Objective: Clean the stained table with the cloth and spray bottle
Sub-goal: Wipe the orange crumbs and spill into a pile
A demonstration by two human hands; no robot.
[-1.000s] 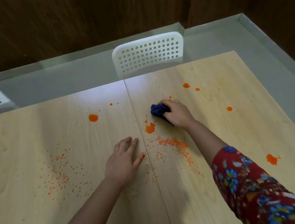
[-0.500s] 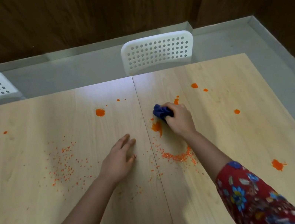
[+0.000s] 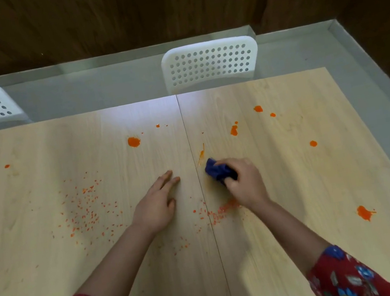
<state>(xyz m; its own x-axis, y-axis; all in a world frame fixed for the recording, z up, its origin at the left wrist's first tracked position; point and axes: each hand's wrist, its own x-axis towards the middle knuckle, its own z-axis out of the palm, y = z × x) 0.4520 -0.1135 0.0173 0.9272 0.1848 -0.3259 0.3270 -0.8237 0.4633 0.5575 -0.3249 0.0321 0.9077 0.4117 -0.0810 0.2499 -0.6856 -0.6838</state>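
"On the table (image 3: 297, 182), what had changed in that last second?"

"The surface was much as before, light wood with orange blots scattered over both halves; the work had all been near the middle seam."

"And the hands?"

"The left hand (image 3: 156, 206) lay flat just left of the seam, as it had a second earlier, fingers straight and holding nothing; the right hand (image 3: 245, 186) had drawn back toward the person, fingers curled tight round the cloth (image 3: 218, 172), a blue wad pressed on the wood just right of the seam."

"Did the wipe take?"

"Mostly; the blot that had sat by the seam was dragged out to a thin streak (image 3: 201, 154) just beyond the cloth; the crumbs (image 3: 224, 208) had bunched into a small heap near the right wrist."

"So how far along was it?"

"Early, I judged; one blot was nearly gone, several were untouched, and loose specks were spread on the left half; the spray bottle was nowhere in view."
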